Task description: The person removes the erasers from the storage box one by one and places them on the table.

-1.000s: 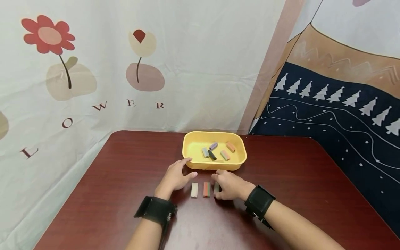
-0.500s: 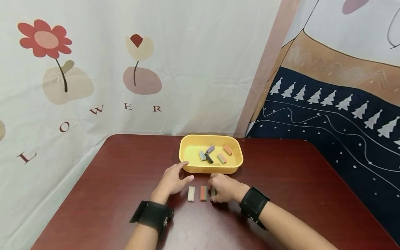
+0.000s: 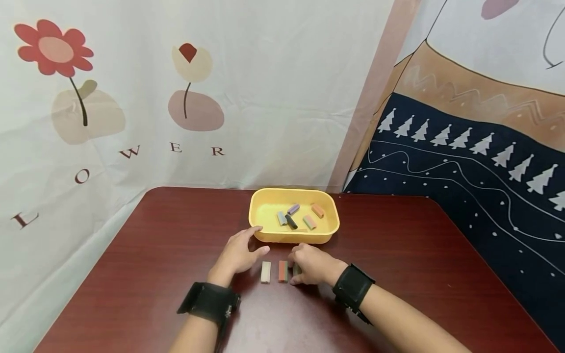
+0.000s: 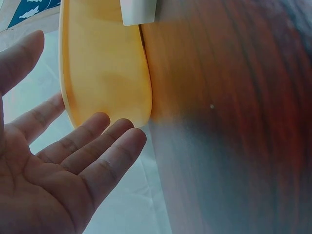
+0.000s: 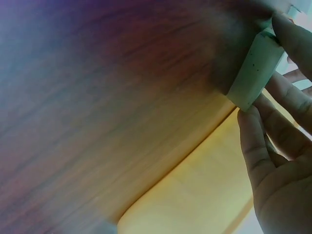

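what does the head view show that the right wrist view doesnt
Only the head view shows the left hand resting open beside the yellow tray, the cream block and red block lying side by side on the table, and five small blocks inside the tray.

Only the right wrist view shows, close up, the fingers pinching the grey-green block's pale end.

Both show the right hand on the grey-green block, the tray wall and the dark red tabletop.
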`<action>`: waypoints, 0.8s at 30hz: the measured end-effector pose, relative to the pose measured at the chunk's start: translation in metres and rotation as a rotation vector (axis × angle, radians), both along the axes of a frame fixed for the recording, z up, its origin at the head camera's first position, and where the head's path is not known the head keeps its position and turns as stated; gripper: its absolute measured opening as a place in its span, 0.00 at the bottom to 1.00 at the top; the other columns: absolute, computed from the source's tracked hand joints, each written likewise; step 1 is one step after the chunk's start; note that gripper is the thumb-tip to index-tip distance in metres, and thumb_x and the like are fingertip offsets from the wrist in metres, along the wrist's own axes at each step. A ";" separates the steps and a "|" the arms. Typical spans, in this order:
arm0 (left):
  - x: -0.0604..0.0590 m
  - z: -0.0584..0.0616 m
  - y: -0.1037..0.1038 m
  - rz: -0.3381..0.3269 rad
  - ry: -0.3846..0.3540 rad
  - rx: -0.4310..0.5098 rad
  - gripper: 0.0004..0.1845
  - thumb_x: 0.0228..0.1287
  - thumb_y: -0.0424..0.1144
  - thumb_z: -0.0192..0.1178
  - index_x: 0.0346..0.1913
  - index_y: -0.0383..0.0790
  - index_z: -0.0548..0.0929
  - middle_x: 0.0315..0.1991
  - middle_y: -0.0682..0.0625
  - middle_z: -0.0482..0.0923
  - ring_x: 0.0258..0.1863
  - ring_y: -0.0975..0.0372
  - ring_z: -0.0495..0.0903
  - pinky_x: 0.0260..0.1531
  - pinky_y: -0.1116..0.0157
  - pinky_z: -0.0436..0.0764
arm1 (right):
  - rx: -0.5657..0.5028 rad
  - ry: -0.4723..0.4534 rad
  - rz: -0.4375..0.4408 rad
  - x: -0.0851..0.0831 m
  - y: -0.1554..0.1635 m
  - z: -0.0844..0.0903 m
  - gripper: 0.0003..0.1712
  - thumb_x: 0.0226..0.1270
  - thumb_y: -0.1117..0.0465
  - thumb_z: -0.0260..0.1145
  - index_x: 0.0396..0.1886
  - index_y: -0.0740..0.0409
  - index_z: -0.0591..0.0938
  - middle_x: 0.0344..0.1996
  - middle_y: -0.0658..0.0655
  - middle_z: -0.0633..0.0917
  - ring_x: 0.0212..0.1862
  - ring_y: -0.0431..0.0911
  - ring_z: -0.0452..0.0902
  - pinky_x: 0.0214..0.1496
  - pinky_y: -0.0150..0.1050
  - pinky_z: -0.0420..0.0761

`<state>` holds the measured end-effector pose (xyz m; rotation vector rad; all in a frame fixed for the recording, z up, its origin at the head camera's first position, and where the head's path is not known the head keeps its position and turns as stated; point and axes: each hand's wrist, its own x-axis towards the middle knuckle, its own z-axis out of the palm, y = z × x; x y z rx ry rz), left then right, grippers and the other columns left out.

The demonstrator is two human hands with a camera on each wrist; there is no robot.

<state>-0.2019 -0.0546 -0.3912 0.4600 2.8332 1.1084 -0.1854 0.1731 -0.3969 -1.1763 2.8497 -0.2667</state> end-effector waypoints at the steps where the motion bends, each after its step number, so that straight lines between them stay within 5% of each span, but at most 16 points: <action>1: 0.000 0.000 0.000 0.001 -0.002 0.002 0.31 0.64 0.47 0.65 0.69 0.46 0.71 0.66 0.38 0.67 0.66 0.42 0.62 0.61 0.42 0.65 | 0.000 0.007 0.003 0.000 0.000 0.000 0.16 0.52 0.52 0.79 0.35 0.56 0.85 0.30 0.48 0.81 0.35 0.39 0.72 0.39 0.30 0.77; 14: 0.000 0.001 -0.002 -0.008 0.009 0.007 0.31 0.63 0.46 0.66 0.68 0.45 0.71 0.66 0.40 0.68 0.66 0.44 0.64 0.62 0.45 0.65 | 0.034 0.036 0.000 0.002 -0.003 0.001 0.18 0.53 0.49 0.78 0.37 0.55 0.85 0.32 0.48 0.81 0.35 0.39 0.73 0.38 0.31 0.76; 24: 0.001 0.000 -0.004 -0.003 0.001 0.008 0.32 0.63 0.47 0.66 0.69 0.45 0.71 0.66 0.40 0.68 0.66 0.45 0.64 0.62 0.45 0.65 | -0.038 0.028 0.023 0.003 -0.002 0.014 0.14 0.58 0.51 0.74 0.36 0.56 0.84 0.30 0.49 0.80 0.33 0.38 0.71 0.35 0.30 0.76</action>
